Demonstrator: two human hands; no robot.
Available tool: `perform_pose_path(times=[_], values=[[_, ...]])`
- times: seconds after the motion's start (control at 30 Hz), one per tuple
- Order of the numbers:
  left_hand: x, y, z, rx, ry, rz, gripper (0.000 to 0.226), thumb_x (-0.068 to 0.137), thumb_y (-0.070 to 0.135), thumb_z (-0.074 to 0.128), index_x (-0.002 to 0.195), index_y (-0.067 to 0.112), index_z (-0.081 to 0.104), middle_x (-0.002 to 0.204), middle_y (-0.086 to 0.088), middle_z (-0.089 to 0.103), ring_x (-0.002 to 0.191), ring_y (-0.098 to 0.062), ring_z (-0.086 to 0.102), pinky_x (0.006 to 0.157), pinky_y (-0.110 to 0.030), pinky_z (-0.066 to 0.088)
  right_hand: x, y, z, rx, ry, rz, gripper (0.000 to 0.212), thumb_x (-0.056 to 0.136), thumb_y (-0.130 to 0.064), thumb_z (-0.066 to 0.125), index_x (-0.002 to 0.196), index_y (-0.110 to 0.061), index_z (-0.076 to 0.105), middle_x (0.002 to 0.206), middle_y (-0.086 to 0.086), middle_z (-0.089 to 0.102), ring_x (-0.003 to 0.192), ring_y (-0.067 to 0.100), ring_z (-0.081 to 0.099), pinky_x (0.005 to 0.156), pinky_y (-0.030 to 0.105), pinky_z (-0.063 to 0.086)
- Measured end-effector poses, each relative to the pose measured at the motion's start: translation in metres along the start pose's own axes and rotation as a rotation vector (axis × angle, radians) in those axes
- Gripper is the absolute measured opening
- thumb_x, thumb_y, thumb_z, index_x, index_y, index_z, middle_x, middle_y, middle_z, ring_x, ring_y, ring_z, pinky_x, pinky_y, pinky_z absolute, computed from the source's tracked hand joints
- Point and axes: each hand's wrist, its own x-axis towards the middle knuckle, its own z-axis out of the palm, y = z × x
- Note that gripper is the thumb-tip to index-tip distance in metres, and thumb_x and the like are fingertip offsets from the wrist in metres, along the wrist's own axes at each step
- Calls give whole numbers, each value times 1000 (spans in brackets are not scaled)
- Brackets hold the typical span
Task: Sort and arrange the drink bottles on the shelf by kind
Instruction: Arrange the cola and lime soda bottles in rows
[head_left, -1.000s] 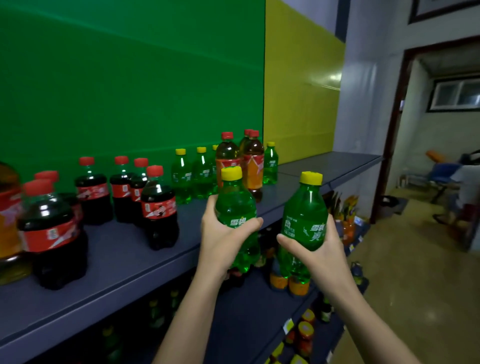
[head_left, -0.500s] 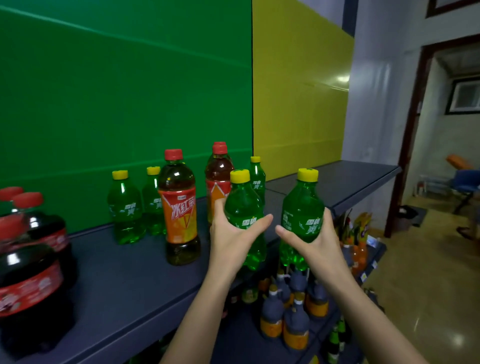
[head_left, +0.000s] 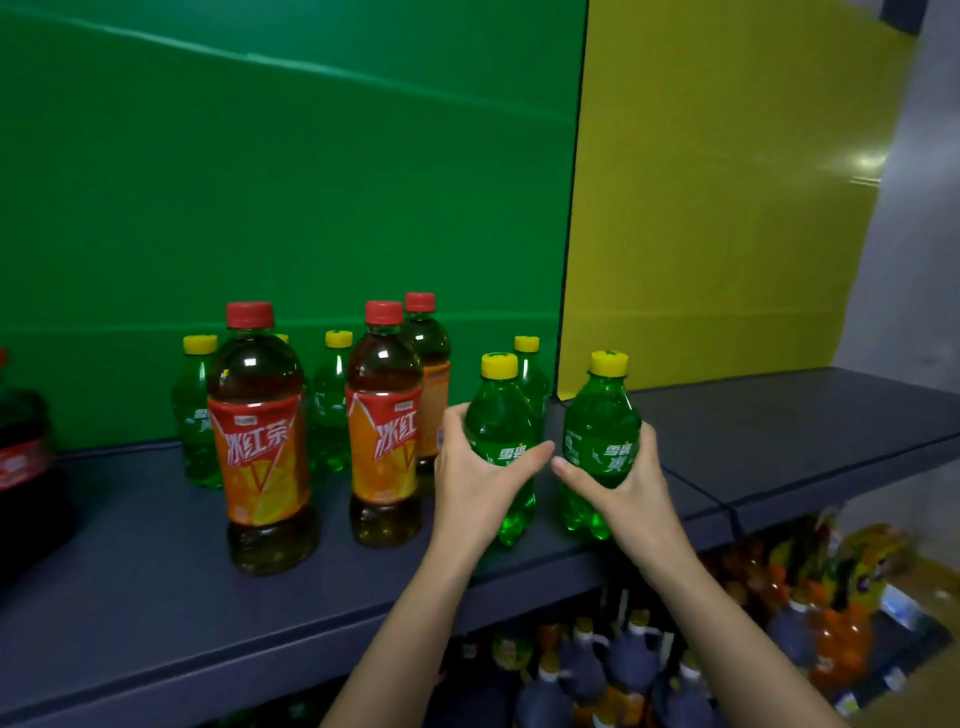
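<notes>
My left hand (head_left: 475, 480) grips a small green bottle with a yellow cap (head_left: 501, 415). My right hand (head_left: 621, 488) grips a second green bottle (head_left: 602, 415) just to its right. Both bottles are upright over the dark grey shelf (head_left: 156, 582), their bases at or just above its surface. To the left stand three iced tea bottles with red caps and orange labels: front left (head_left: 260, 441), middle (head_left: 384, 431), rear (head_left: 428, 364). Small green bottles stand along the back: left (head_left: 195, 410), centre (head_left: 332, 400), right (head_left: 530, 369).
A dark cola bottle (head_left: 23, 452) stands at the far left edge. Green and yellow panels back the shelf. The shelf's right part (head_left: 805, 415) holds nothing. Lower shelves carry dark and orange bottles (head_left: 587, 670).
The view has swung right and closer to the shelf. Both hands have carried the green bottles forward and down, over the shelf beside the iced tea bottles. The cola bottles have slid mostly out of view.
</notes>
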Motion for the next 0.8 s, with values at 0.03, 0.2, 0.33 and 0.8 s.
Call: perform_pose_path(times=[0.03,0.2,0.33,0.8], values=[[4,-5,6,32,27,-10,70,50,41,82,108,25,46,105,2,64,100,-15,61,88,-36,50,7,6,0,7,-24,2,63,70,-23,79,117,-30,38,102,-22,56,87,-21,53,73,5,44],[13,-22,21,165,131,-22,65,64,30,83,111,24,39,111,-2,62,103,-17,59,89,-32,49,32,32,4,52,-127,14,68,72,-21,77,121,-28,32,108,-16,56,97,2,57,70,7,45],[19,-32,24,251,147,9,67,70,30,79,116,24,31,120,-6,57,111,-18,56,96,-36,46,45,43,9,46,-147,9,77,74,-19,75,132,-16,25,116,-4,50,101,12,52,78,19,38],[-45,-8,-25,598,287,293,30,83,33,58,110,22,55,112,11,54,109,-1,49,93,-18,41,37,36,5,-113,97,-304,67,79,-14,70,136,-8,35,136,8,37,128,24,34,108,33,27]])
